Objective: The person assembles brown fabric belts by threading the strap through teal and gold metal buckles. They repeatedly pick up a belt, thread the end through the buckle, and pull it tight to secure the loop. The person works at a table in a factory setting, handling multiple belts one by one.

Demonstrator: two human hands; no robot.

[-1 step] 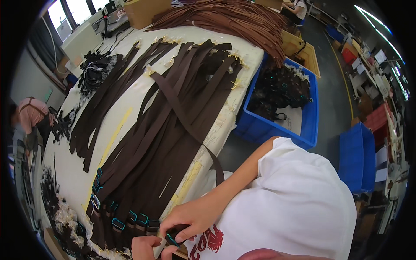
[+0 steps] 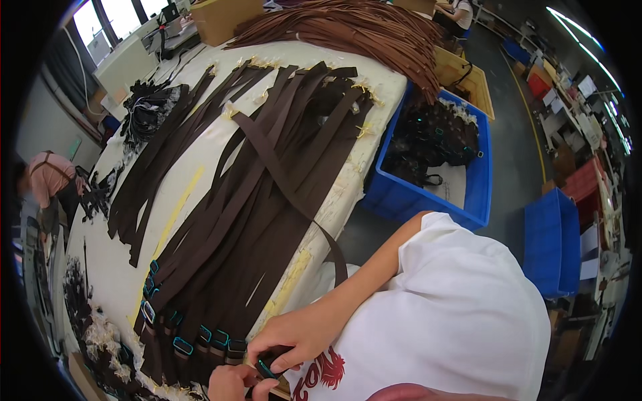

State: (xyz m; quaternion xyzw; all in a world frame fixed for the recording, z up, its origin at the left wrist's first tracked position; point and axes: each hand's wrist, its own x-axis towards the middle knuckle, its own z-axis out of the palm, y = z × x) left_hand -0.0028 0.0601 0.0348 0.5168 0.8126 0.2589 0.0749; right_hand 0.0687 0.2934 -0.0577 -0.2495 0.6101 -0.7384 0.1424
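Right hand (image 2: 301, 336) clamped on teal-edged buckle (image 2: 265, 368), held against white shirt (image 2: 468, 294); left hand (image 2: 229, 383) beside it, fingers bent, can't tell if gripping. Dark brown straps (image 2: 267, 214) lengthwise on white table (image 2: 110, 284). Blue crate (image 2: 421, 200) right; thin brown strips (image 2: 341, 33) heaped at far end.

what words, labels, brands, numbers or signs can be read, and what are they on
Shirt: red letters beside a red emblem, only partly in view; not copied out here.
Papers at far right: too small to read.
Straps and held buckle: no text I can make out.
Blue bin: none readable.
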